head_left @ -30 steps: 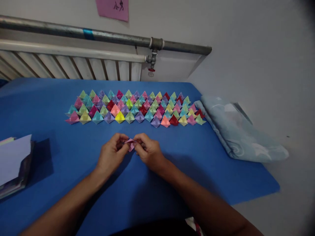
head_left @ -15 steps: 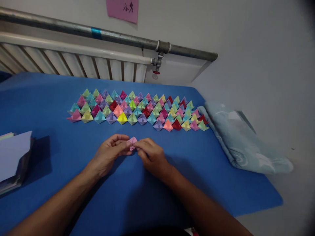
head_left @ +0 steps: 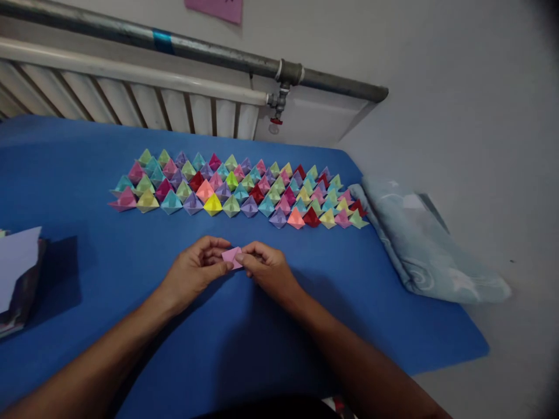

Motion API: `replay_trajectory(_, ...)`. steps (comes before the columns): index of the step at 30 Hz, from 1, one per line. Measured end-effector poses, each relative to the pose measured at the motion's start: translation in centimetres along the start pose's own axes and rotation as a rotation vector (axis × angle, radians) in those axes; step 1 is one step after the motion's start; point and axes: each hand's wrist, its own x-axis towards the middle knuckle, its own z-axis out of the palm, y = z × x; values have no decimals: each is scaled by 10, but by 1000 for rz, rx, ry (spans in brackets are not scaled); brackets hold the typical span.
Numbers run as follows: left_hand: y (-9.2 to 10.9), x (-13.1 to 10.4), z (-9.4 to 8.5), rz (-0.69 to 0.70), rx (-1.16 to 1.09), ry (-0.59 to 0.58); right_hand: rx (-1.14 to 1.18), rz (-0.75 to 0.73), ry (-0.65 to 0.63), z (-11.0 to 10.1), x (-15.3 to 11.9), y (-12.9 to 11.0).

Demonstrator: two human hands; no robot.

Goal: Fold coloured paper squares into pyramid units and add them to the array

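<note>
Between my two hands is a small pink folded paper [head_left: 230, 255], held just above the blue surface. My left hand [head_left: 194, 269] pinches its left and lower edge, thumb in front and fingers curled behind. On the right side my right hand [head_left: 266, 266] grips the same paper between thumb and fingers. A slanting fold line shows on the paper's face; its back is hidden. Beyond my hands stand rows of small folded paper boats [head_left: 231, 205] in many colours, packed closely together.
A stack of paper sheets [head_left: 20, 256] sits at the left edge of the blue tabletop [head_left: 144, 361]. To the right lies a folded pale blue cloth [head_left: 414, 244]. Behind the table are a white radiator [head_left: 144, 105], a metal pipe [head_left: 218, 55] and a red-handled valve [head_left: 276, 121].
The pink paper has turned from a pointed diamond shape to a flatter, squarer face. My right fingers have shifted their hold on it. The view has tilted slightly.
</note>
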Motion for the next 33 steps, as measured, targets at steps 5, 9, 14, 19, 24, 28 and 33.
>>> replay_trajectory(5, 1, 0, 0, -35, 17, -61, -16, -15, 18, 0, -1, 1)
replay_trajectory(9, 4, -1, -1, -75, 18, -102, -14, -3, 24, 0, -2, 0)
replay_trajectory(14, 5, 0, -4, -94, -1, -64, 0, 38, -69, -2, -3, -1)
replay_trajectory(19, 5, 1, -5, -106, -10, -82, 91, 105, -133, -3, -3, -3)
replay_trajectory(24, 6, -1, -3, -165, -16, -95, 70, 74, -116, -2, -3, -1)
replay_trajectory(28, 7, -2, -2, -167, 51, -96, 28, 26, -119, -2, -4, 1)
replay_trajectory(33, 9, -2, -2, -73, 88, -118, -2, 16, -108, -3, -5, 0)
